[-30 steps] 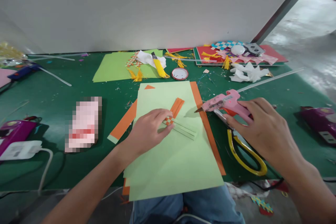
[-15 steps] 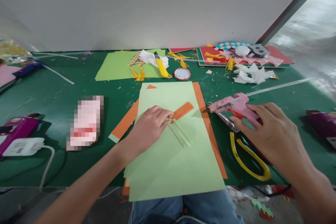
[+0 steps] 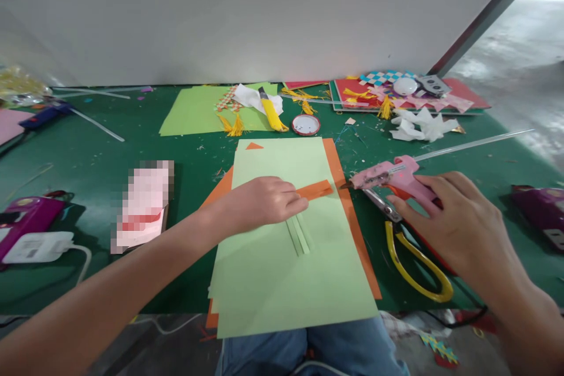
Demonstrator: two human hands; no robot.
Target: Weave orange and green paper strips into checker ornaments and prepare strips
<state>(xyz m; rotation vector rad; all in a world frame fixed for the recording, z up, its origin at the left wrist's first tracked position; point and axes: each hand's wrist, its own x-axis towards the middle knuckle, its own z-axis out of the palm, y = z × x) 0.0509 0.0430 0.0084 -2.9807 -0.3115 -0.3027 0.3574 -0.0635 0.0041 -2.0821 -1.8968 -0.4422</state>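
Note:
My left hand lies closed over the crossing of woven paper strips, fingers curled on them and hiding the join. An orange strip sticks out to the right of the fingers; pale green strips run down below them. Under these is a pale green paper sheet, with orange paper showing along its right edge. My right hand is closed around the handle of a pink hot glue gun, its nozzle pointing left towards the sheet. Beneath the gun lie yellow-handled scissors.
A phone, blurred out, lies left of the paper. Further left is a white plug with a cable. At the back are a yellow cutter, a round lid, crumpled tissue and green paper.
My left hand has shifted slightly right and turned, covering the weave's crossing. The orange strip has swung flatter and the green strips now point more straight down. My right hand stays on the glue gun.

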